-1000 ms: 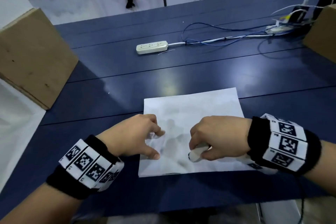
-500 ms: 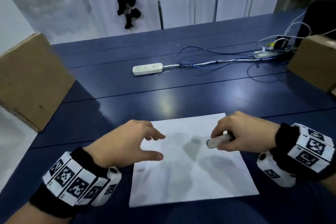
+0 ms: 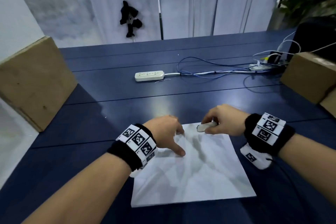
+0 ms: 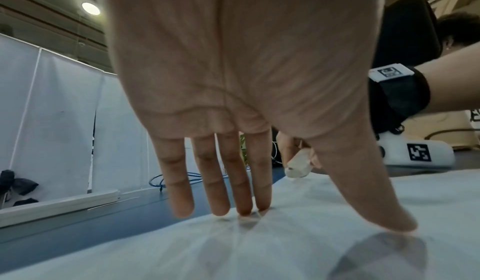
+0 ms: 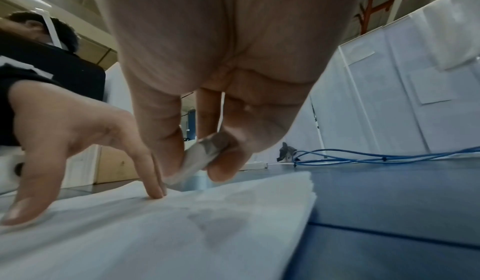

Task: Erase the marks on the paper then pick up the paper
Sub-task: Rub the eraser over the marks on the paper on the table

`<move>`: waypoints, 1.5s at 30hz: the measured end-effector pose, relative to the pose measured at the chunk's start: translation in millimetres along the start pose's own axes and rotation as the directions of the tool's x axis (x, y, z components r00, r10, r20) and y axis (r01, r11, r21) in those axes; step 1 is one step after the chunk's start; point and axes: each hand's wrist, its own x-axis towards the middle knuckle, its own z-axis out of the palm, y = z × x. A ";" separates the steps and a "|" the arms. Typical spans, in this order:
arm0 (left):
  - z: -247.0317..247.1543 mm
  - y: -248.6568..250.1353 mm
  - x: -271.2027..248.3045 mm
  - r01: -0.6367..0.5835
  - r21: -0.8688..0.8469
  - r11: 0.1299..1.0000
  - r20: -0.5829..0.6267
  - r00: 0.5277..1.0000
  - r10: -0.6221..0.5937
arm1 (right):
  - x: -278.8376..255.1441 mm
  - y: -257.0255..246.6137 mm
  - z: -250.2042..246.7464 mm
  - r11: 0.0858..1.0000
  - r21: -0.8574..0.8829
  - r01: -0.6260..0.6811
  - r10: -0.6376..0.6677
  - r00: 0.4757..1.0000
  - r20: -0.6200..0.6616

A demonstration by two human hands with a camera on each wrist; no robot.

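A: Where is the white rectangular sheet of paper (image 3: 190, 174) lying?

B: Flat on the dark blue plank table (image 3: 127, 92), near its front edge. Compared with a second ago it sits lower and nearer in the head view, and more of the far wall shows above the table.

A: And the left hand (image 3: 164, 135)?

B: Spread, fingers straight. Its fingertips (image 4: 244, 210) and thumb press down on the left part of the sheet, holding nothing. Half a second ago its fingers looked loosely bent, just over the paper's left edge; a second ago they were planted near the middle of the sheet.

A: The right hand (image 3: 224, 122)?

B: It pinches a small white block eraser (image 3: 206, 126) between thumb and fingers. In the right wrist view the eraser (image 5: 200, 159) points down at the paper's far edge; whether it touches there, I cannot tell. A second ago it was pressed low on the sheet, near the front; half a second ago it was at mid-sheet.

A: Any marks on the sheet?

B: Only grey shadows of the hands, as far as I can make out.

A: What else is on the table?

B: A cream plastic power strip (image 3: 149, 75) with a tangle of blue and white cables (image 3: 214, 71) running right, a brown cardboard box (image 3: 34, 82) at the left and another brown cardboard box (image 3: 309, 76) at the right, all well apart from the paper.
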 end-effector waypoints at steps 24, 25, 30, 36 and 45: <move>10.5 -8.1 -1.8 0.006 -0.060 0.998 -0.046 0.999 -0.009 | 27.4 -12.4 1.4 0.977 -0.138 0.165 -0.154 0.984 0.086; 10.5 -7.8 -1.2 0.008 -0.061 0.998 -0.044 0.999 -0.011 | 19.3 -14.7 4.7 0.973 -0.117 0.198 -0.183 0.975 0.129; 8.0 -5.4 2.6 -0.007 -0.030 1.000 -0.027 1.000 0.006 | 13.7 -22.2 8.9 0.957 -0.099 0.272 -0.242 0.940 0.242; 5.8 -5.9 3.8 0.001 -0.002 1.000 -0.015 1.000 -0.001 | 33.5 -7.9 4.6 0.974 -0.141 0.179 -0.168 0.982 0.090; 5.4 -3.6 0.9 -0.001 -0.016 1.000 -0.013 1.000 0.000 | 32.1 -12.9 0.0 0.976 -0.108 0.189 -0.173 0.974 0.145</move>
